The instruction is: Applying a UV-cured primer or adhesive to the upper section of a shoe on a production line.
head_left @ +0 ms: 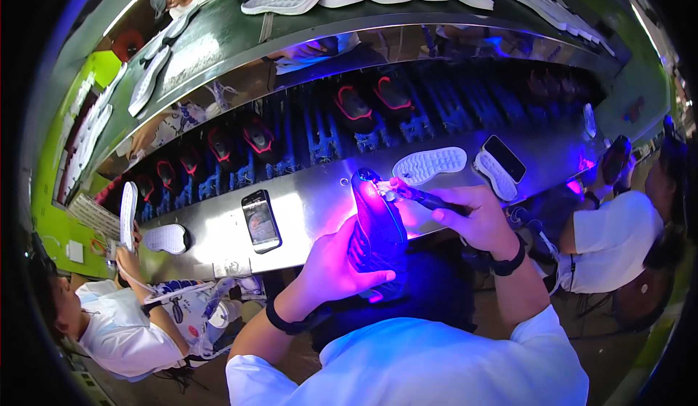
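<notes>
My left hand (329,264) grips a dark shoe upper (383,225) by its side, with the thumb stretched across it. The upper stands tilted in front of me under purple-blue light. My right hand (480,218) is closed round the handle of a brush (422,196). The brush's pale bristles touch the upper near its far end, where the edge glows pink. Just beyond the brush, a white shoe sole (430,164) lies on the metal bench (309,195).
A phone (260,220) lies left on the bench; another phone (504,157) rests by a smaller sole (496,176) at right. Behind runs a blue conveyor (323,138) carrying dark uppers with red edges. Soles line the green shelf (218,38). Co-workers sit left (131,333) and right (614,242).
</notes>
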Available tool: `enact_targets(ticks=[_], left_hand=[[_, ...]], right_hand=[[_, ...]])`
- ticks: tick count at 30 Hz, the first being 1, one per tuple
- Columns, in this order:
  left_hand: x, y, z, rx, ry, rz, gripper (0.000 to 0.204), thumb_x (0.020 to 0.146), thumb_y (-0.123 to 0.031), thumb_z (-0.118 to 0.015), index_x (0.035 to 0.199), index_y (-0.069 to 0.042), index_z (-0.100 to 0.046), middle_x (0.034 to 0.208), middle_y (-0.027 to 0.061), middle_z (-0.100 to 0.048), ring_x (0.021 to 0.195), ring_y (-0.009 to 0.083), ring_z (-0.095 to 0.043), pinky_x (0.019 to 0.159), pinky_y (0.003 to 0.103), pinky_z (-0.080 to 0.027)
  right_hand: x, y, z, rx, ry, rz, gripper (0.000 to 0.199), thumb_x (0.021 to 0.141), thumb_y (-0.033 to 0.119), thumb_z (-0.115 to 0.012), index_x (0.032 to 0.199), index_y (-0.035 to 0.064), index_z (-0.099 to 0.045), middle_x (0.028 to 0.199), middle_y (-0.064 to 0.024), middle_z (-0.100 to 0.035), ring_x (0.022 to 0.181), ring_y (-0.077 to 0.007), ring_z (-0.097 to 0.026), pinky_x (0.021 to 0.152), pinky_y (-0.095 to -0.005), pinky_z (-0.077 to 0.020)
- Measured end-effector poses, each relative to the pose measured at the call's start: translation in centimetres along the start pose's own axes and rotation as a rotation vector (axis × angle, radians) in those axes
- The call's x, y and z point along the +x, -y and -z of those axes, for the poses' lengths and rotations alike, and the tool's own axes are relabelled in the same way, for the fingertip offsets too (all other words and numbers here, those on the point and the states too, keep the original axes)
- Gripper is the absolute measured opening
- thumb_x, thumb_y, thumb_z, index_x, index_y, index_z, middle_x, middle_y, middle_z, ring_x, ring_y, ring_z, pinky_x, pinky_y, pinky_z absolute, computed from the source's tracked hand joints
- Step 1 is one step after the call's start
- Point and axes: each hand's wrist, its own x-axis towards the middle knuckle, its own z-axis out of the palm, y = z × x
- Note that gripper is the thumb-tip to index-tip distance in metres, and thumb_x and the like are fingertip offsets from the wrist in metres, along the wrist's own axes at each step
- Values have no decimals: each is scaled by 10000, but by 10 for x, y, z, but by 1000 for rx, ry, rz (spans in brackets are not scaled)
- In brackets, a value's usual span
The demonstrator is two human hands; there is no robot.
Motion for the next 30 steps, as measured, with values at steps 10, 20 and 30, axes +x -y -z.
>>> enact_targets(ticks=[10,20,30], left_hand=[[18,2,-22,-527,83,240,793,811,-229,-878,1431,9,-444,1293,110,-640,1196,211,-629,1053,389,-494],[27,21,-33,-883,40,460,696,916,-212,-768,1467,7,-404,1303,115,-609,1187,201,-607,1030,371,-488],[11,24,-32,-944,-33,378,733,911,-249,-772,1468,28,-385,1306,142,-600,1191,230,-612,1031,395,-498]], right_hand=[[-30,-36,21,48,89,-163,339,923,102,-752,1244,4,-703,1046,-92,-761,915,-133,-685,863,-296,-525],[-74,-75,4,22,4,-106,319,880,96,-779,1179,-4,-727,1059,-130,-763,979,-205,-718,900,-326,-530],[-45,-56,-3,-18,-2,-202,337,879,103,-778,1188,-16,-716,1039,-122,-751,938,-177,-677,876,-335,-514]])
